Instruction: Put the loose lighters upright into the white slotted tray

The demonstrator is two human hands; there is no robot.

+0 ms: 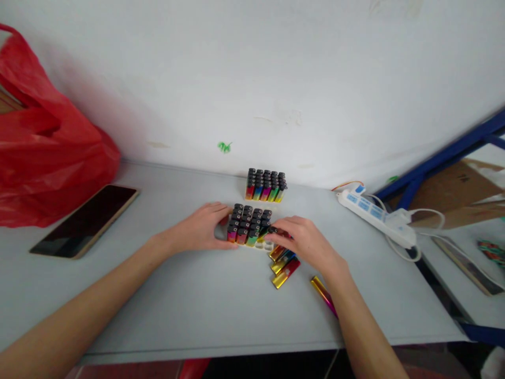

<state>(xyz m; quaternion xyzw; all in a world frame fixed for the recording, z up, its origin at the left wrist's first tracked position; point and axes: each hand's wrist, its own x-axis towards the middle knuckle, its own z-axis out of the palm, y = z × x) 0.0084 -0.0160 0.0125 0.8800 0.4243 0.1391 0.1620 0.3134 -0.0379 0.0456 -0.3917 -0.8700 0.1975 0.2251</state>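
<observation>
Near the middle of the table, several upright lighters (246, 222) with black tops stand in rows in a white tray (265, 246), whose round slots show at the front right. My left hand (203, 226) grips the tray's left end, thumb at the front corner and fingers behind. In my right hand (302, 239), thumb and fingers are closed on a lighter (272, 230), its black top showing over the tray's right side. Beneath that hand lie several shiny gold-ended lighters (286, 272), partly covered. Another loose lighter (323, 295) lies by my right forearm.
A second block of upright lighters (266, 185) stands behind, near the wall. To the left are a phone (87, 221) and a red plastic bag (51, 142). A white power strip (376, 218) with cables lies right, beside a blue metal frame (445, 163) and a cardboard box (453, 195).
</observation>
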